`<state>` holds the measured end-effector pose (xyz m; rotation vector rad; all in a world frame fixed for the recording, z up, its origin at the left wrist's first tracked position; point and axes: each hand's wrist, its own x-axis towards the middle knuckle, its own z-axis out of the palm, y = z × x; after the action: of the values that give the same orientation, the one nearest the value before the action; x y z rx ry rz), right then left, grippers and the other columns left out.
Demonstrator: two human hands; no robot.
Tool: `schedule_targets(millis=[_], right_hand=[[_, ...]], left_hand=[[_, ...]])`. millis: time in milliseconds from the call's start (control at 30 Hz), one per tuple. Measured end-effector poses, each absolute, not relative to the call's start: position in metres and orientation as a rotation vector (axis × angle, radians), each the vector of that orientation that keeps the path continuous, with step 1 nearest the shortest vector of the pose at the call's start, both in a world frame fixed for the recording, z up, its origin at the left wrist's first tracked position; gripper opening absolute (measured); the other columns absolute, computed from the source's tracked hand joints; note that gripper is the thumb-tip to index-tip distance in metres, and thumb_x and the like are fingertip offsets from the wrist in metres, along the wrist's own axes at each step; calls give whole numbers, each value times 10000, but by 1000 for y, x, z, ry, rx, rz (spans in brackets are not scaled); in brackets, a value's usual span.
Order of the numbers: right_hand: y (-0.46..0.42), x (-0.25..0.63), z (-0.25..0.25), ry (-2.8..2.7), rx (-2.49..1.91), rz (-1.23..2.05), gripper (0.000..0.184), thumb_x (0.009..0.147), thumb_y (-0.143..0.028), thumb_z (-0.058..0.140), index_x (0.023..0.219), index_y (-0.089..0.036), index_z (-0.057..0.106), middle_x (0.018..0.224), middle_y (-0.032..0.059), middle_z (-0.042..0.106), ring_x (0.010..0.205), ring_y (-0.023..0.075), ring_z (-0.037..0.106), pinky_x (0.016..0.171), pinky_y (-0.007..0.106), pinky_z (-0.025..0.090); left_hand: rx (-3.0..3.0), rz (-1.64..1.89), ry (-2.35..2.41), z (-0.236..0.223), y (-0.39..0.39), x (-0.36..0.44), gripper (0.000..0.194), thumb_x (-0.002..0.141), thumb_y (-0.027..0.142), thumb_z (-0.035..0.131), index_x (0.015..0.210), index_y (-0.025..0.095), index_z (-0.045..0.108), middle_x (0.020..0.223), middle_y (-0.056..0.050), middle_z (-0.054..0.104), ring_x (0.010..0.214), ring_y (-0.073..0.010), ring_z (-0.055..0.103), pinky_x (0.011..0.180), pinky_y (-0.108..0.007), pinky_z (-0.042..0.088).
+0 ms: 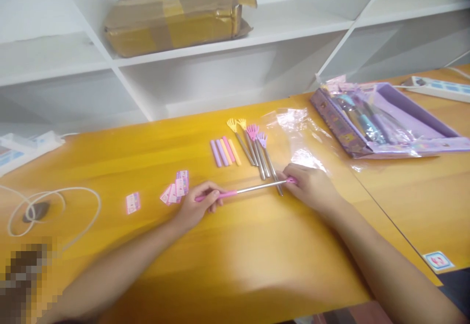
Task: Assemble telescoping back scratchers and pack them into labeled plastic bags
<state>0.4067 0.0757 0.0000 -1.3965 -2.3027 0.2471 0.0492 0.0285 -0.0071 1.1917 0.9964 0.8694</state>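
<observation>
A back scratcher (257, 186) with a pink handle and a metal rod stretches level between my two hands, above the wooden table. My left hand (201, 200) is closed on its pink handle. At the other end my right hand (308, 184) grips the pink head, which the fingers partly hide. Just behind the rod lie several metal rods with claw-shaped heads: yellow ones (237, 125), a pink one (252, 131) and a purple one (262, 140). Left of these, several loose handle tubes (225, 151) in purple, yellow and pink lie side by side.
Small printed cards (176, 189) lie left of my left hand, with a single card (132, 203) farther out. Clear plastic wrap (293, 128) and a purple box (338, 123) of bagged items are at right. A cable (91, 189) coils at left; shelves behind hold a taped carton (176, 20).
</observation>
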Motion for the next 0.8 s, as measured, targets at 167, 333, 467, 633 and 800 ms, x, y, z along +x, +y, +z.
schedule_targets(millis=[167, 333, 467, 633, 800], right_hand=[[76, 410, 2, -2246, -1385, 229, 440, 1061, -415, 549, 671, -219, 487, 630, 6, 571, 557, 139, 511, 585, 290, 348], [74, 412, 8, -2208, -1391, 124, 459, 1055, -389, 544, 644, -212, 442, 598, -3, 536, 521, 118, 451, 567, 282, 322], [72, 414, 10, -2212, -1371, 41, 462, 1058, -385, 546, 641, -204, 461, 589, -18, 518, 521, 105, 434, 569, 264, 317], [71, 415, 7, -2226, -1387, -21, 473, 1061, -384, 528, 632, -200, 453, 571, -25, 505, 515, 102, 412, 566, 259, 306], [69, 412, 4, -2264, -1453, 5, 466, 1052, -419, 529, 644, -197, 487, 589, -16, 541, 518, 106, 438, 571, 266, 290]], left_hand=[[1294, 789, 1065, 0, 25, 50, 305, 1026, 469, 645, 1072, 174, 711, 758, 8, 650, 630, -111, 585, 597, -224, 462], [1520, 757, 1058, 5, 22, 52, 246, 1016, 389, 634, 898, 175, 659, 737, 18, 618, 630, -109, 537, 602, -231, 410], [1879, 775, 1079, 6, 21, 53, 264, 1028, 313, 624, 812, 169, 673, 722, 18, 594, 635, -102, 516, 615, -238, 380], [2548, 769, 1044, 1, 21, 49, 321, 1104, 397, 565, 912, 178, 700, 727, 2, 627, 639, -134, 561, 592, -277, 371], [2880, 685, 1190, -3, 22, 47, 202, 1141, 279, 491, 1137, 171, 661, 804, -11, 661, 699, -167, 610, 608, -306, 397]])
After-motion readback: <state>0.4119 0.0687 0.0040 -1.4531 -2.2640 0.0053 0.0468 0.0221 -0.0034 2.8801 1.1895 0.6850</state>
